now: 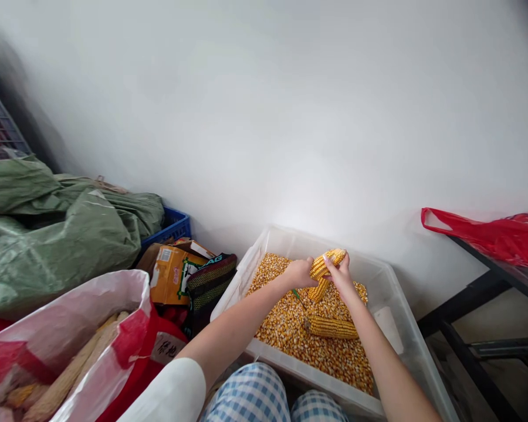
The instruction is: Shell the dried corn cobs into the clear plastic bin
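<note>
Both my hands are closed around one ear of corn (321, 267), held tilted above the loose corn kernels (286, 319). My left hand (300, 273) grips its lower left end, and my right hand (341, 276) holds its upper right part with the thumb on top. Just beneath lies another ear of corn (319, 291), partly covered by the held one. A third corn ear (332, 327) rests on the kernels by my right forearm. A thin green strip shows beside my left hand. All this is inside a translucent plastic bin (396, 293).
Left of me stands a red and white bag (132, 293) with bare cobs (74, 363) inside. Behind it are a yellow carton (173, 275), a dark mesh bag (211, 287) and green sacking (92, 228). A black-framed stand (462, 299) with a red plastic bag (488, 234) is at right.
</note>
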A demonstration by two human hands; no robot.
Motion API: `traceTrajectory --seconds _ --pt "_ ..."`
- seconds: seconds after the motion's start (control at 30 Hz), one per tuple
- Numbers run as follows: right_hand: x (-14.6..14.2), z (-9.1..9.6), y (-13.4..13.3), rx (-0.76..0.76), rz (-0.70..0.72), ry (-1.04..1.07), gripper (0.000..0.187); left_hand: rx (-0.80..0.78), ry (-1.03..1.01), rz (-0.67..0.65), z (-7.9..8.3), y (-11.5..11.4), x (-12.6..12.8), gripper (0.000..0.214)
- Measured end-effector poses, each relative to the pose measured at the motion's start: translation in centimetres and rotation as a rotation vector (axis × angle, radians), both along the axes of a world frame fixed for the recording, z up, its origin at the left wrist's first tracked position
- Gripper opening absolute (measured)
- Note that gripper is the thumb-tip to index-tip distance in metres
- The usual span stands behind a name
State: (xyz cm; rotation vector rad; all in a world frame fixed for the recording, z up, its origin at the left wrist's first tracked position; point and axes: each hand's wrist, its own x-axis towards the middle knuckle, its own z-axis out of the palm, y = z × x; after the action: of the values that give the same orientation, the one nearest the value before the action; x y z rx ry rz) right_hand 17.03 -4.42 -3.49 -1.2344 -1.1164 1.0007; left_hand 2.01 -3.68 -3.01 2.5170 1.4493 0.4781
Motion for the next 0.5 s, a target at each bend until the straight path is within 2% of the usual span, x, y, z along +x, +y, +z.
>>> traceTrajectory --seconds 0.07,0.17,0.3,0.4,0.5 --pt "0.0 0.1 0.0 0.004 0.001 0.011 0.094 -0.008 -0.008 -0.005 0.0 0.0 0.0 0.051" --pt "0.3 0.5 0.1 -0.024 -0.062 0.034 0.079 -0.035 -0.051 -0.015 0.3 0.2 -0.2 0.052" --pt "1.4 1.2 0.4 -0.043 -0.185 0.138 0.062 -0.124 -0.323 -0.099 1.1 1.0 -0.9 0.067" --pt "1.8 1.4 0.5 -0.101 -0.07 0.238 0.047 -0.205 -0.644 -0.017 2.0 1.8 -1.6 0.074" --pt "1.0 1.8 0.0 -0.191 0.147 0.29 0.04 -0.158 -1.028 0.069 2.9 2.6 -2.2 0.071"
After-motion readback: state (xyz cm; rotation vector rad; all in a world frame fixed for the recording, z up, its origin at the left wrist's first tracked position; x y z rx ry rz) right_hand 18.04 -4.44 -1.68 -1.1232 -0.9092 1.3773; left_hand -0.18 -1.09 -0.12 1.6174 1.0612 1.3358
